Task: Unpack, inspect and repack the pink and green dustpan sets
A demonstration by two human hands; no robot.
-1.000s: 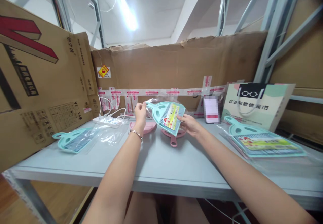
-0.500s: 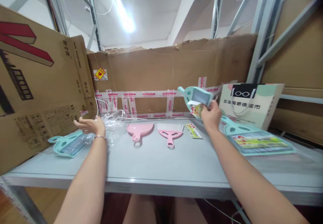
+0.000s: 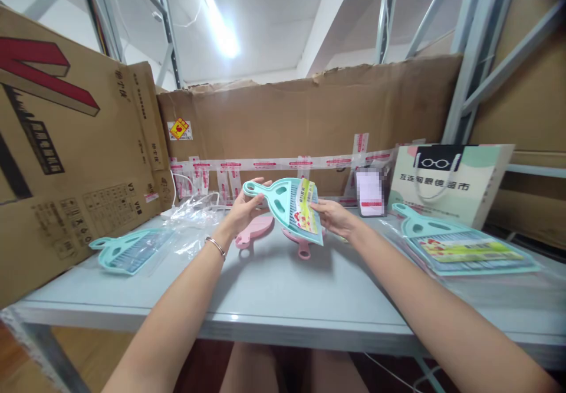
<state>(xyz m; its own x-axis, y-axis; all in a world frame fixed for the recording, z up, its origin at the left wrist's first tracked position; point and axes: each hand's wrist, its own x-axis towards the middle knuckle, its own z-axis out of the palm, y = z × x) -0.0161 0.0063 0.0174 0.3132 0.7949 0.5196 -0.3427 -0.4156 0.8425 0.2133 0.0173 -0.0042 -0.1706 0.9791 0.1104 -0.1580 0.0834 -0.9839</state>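
A teal mini dustpan set [image 3: 287, 205] with a colourful paper label is held up over the middle of the grey table [image 3: 283, 290]. My left hand [image 3: 244, 207] grips its handle end. My right hand [image 3: 333, 217] pinches its right edge by the label. Directly below lie a pink dustpan [image 3: 256, 229] and a pink brush [image 3: 302, 244], partly hidden by the held set.
Another teal set [image 3: 128, 250] lies at the left beside clear plastic bags [image 3: 192, 219]. A stack of bagged teal sets [image 3: 455, 248] sits at the right, with a paper bag [image 3: 448, 180] and a phone [image 3: 369, 192] behind. Cardboard walls [image 3: 71, 145] close in the left and back.
My right hand brought the teal set back from the far right to the middle. My left hand came in from the left and took hold of its handle.
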